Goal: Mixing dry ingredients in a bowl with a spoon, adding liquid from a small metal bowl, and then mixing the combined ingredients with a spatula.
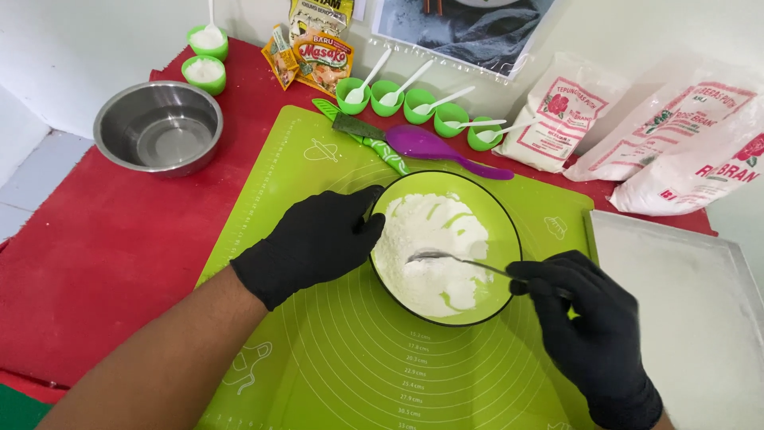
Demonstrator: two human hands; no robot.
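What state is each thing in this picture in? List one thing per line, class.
Green bowl: upright, holds white flour.
Metal spoon: tip in the flour.
Left hand: gloved, gripping the bowl's rim.
Right hand: gloved, holding the spoon's handle.
Steel bowl: upright, empty.
Purple spoon: lying flat, unused.
Small green cups: upright, each with a white spoon.
Flour bags: lying on their sides.

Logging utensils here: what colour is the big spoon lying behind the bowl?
Purple spoon, lying on the green mat behind the bowl; head view.
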